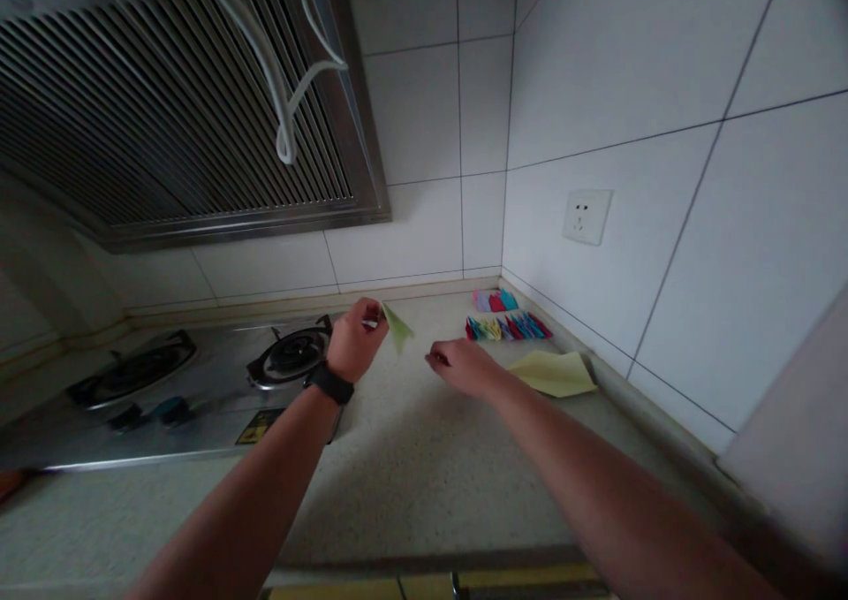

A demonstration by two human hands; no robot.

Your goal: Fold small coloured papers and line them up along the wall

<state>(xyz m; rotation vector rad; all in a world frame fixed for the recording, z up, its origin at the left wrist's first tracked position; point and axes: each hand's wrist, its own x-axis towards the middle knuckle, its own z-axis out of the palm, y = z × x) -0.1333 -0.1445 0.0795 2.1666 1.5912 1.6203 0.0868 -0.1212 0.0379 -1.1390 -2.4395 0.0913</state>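
Observation:
My left hand [356, 339], with a black band on its wrist, pinches a small folded piece of pale yellow-green paper [397, 326] above the counter. Pointed corners of the paper stick out to the right of the fingers. A short gap to the right, my right hand [464, 366] is closed, thumb and fingers together, with nothing visible in it. Beyond the right forearm lies a flat yellow paper sheet [553, 373]. Behind it, a row of small multicoloured folded paper pieces [509, 327] lines the counter, and a shorter row of folded pieces [495, 300] sits nearer the corner.
A gas stove [218, 379] with two burners is set into the speckled counter [424, 485] on the left. Over it hangs a range hood [199, 123] with a dangling white cable [268, 52]. Tiled walls meet at the back right, where a socket [588, 216] is mounted.

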